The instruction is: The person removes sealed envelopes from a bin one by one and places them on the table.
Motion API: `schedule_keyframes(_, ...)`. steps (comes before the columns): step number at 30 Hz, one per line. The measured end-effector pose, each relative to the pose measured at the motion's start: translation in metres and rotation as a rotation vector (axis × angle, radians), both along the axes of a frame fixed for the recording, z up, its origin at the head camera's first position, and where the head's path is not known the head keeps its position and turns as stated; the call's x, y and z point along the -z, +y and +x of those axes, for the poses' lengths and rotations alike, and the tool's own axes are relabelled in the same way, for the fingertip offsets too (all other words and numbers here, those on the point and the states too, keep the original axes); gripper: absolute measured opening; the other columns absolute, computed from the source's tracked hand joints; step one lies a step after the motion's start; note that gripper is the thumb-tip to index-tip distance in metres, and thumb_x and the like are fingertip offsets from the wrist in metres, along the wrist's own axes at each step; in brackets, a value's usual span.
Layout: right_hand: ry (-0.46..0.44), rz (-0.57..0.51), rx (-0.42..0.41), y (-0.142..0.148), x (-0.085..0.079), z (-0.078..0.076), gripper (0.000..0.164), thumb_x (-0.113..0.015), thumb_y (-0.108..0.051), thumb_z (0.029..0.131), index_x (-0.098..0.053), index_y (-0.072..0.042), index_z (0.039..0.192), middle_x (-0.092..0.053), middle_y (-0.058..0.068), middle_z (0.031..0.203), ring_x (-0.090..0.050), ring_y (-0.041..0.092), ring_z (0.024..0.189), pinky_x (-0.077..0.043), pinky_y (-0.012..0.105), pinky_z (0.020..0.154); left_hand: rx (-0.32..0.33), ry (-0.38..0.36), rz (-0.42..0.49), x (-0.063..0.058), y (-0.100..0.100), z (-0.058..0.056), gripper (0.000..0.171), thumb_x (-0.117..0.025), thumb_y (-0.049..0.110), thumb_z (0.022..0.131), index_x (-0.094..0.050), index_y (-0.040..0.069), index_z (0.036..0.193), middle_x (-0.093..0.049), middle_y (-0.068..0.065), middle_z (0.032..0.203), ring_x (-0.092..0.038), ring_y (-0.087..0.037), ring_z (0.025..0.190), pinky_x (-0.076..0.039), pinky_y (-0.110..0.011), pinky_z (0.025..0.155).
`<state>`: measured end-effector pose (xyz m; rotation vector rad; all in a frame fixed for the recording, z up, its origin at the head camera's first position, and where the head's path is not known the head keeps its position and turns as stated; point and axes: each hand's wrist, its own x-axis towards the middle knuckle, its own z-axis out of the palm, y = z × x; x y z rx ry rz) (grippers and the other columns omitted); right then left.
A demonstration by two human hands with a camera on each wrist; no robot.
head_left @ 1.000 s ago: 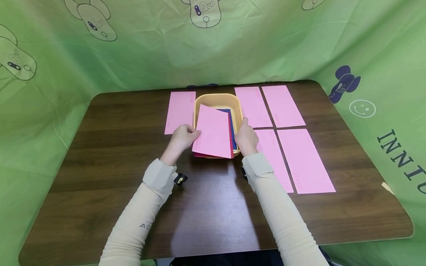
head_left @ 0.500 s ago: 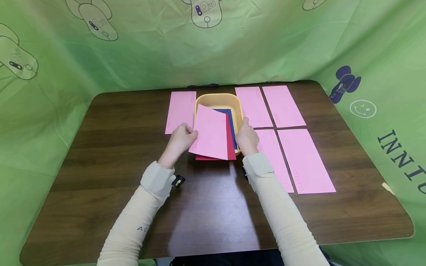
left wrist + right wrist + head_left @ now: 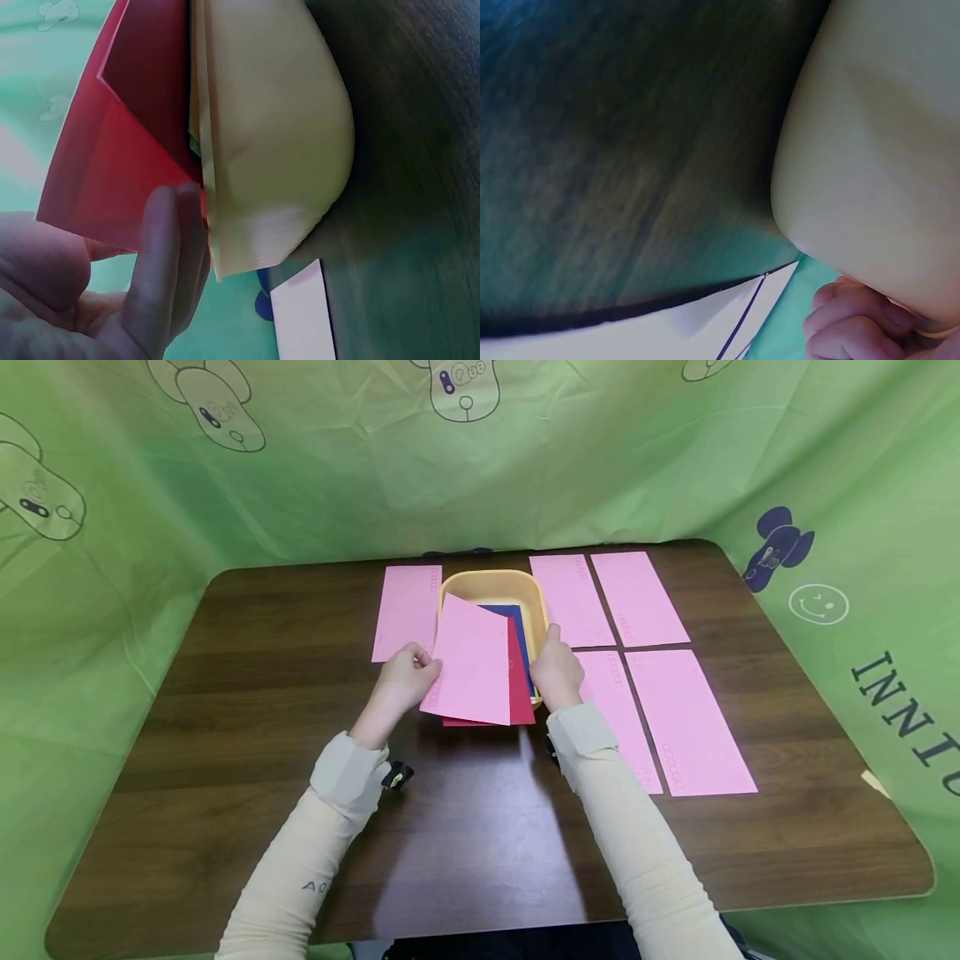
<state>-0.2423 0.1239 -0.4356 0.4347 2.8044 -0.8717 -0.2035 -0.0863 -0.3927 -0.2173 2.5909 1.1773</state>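
My left hand [image 3: 408, 677] pinches the left edge of a pink envelope [image 3: 472, 660], between thumb and fingers. That envelope slants over a cream-yellow plastic basket [image 3: 491, 576] at the table's middle. Under it a red envelope [image 3: 521, 681] shows, sticking out past the basket's near rim, and a blue one [image 3: 513, 610] lies inside. In the left wrist view, the fingers [image 3: 159, 247] lie beside the basket's wall [image 3: 277, 112], below the red-looking underside. My right hand [image 3: 557, 672] grips the basket's right rim; its curled fingers [image 3: 855, 322] show at the basket's edge in the right wrist view.
One pink envelope [image 3: 408, 614] lies flat left of the basket. Several more, such as the near right one [image 3: 690, 722], lie in two rows on its right. The brown wooden table [image 3: 225, 735] is backed by a green printed cloth [image 3: 337, 485].
My left hand has drawn the pink envelope slightly left and toward me. More of the red envelope now shows beneath, further past the near rim. My right hand stays on the basket.
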Motion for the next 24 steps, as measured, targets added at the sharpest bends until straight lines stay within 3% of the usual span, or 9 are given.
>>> schedule_keyframes(9, -0.004, -0.001, 0.002, 0.0, 0.0, -0.001, 0.047, -0.05, -0.009, 0.091, -0.032, -0.009, 0.134, -0.061, 0.021, 0.107, -0.061, 0.037, 0.094, -0.048, 0.048, 0.081, -0.006, 0.007, -0.047, -0.005, -0.002, 0.004, 0.023, -0.051, 0.024, 0.096, -0.054, 0.001, 0.102, -0.053, -0.011, 0.087, -0.048, -0.022, 0.073, -0.038, -0.026, 0.058)
schedule_keyframes(17, -0.006, 0.005, 0.004, 0.001, 0.0, -0.001, 0.047, -0.05, -0.009, 0.09, -0.032, -0.009, 0.134, -0.061, 0.021, 0.108, -0.061, 0.037, 0.095, -0.048, 0.049, 0.082, -0.013, 0.041, 0.011, -0.004, -0.006, 0.004, 0.028, -0.044, 0.024, 0.1, -0.047, -0.002, 0.109, -0.051, -0.013, 0.089, -0.049, -0.023, 0.076, -0.039, -0.026, 0.061)
schedule_keyframes(24, -0.002, 0.022, -0.001, 0.001, -0.002, 0.001, 0.048, -0.05, -0.009, 0.089, -0.032, -0.009, 0.134, -0.062, 0.022, 0.112, -0.062, 0.039, 0.1, -0.049, 0.051, 0.083, -0.085, 0.101, 0.071, -0.005, -0.013, 0.008, 0.028, -0.045, 0.022, 0.1, -0.048, -0.005, 0.11, -0.054, -0.017, 0.094, -0.051, -0.023, 0.079, -0.041, -0.025, 0.061)
